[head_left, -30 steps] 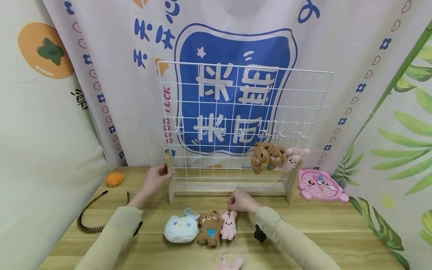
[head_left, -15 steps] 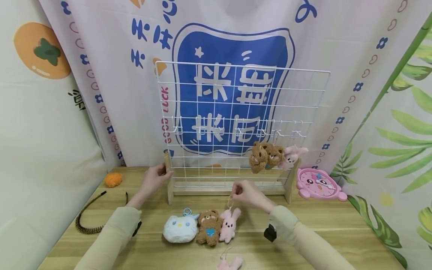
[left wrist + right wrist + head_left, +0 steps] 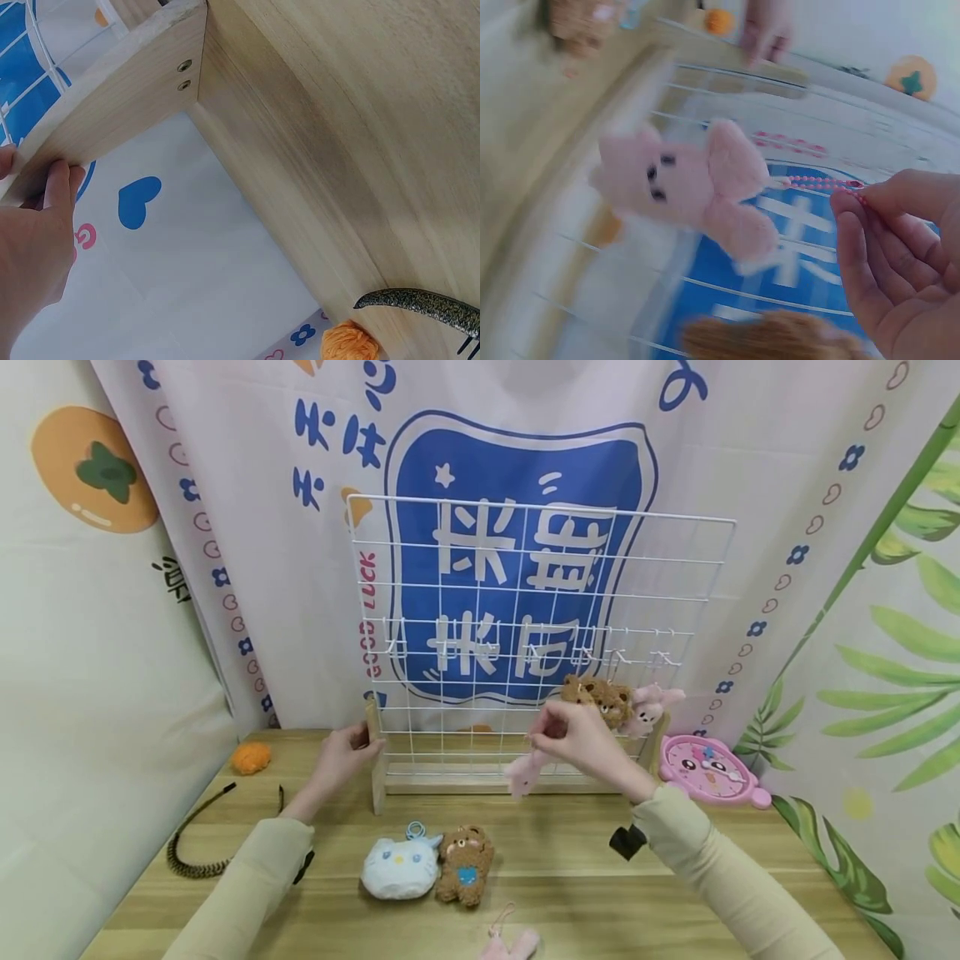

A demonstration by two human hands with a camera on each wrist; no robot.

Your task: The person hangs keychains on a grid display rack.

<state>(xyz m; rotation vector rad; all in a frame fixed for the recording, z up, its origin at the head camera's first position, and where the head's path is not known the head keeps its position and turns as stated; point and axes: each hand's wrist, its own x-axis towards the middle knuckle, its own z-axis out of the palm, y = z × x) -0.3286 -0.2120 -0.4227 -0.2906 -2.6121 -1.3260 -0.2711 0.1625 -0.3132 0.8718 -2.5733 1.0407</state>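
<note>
The left hand (image 3: 341, 766) grips the pale wooden upright (image 3: 374, 752) of a white wire-grid rack (image 3: 540, 507). Next, a white plush animal head (image 3: 401, 870) and a brown plush bear (image 3: 463, 860) lie side by side on the wood-grained worktop (image 3: 585, 893). Rightward, a small pink plush rabbit (image 3: 527, 774) dangles before the rack, its pink bead chain (image 3: 821, 181) pinched in the right hand (image 3: 585, 743).

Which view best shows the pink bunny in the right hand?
The right wrist view: the pink bunny appears largest, face and ears visible despite blur, its bead chain pinched by the right hand. The head view shows it small, below that hand; the left wrist view doesn't show it.
</note>
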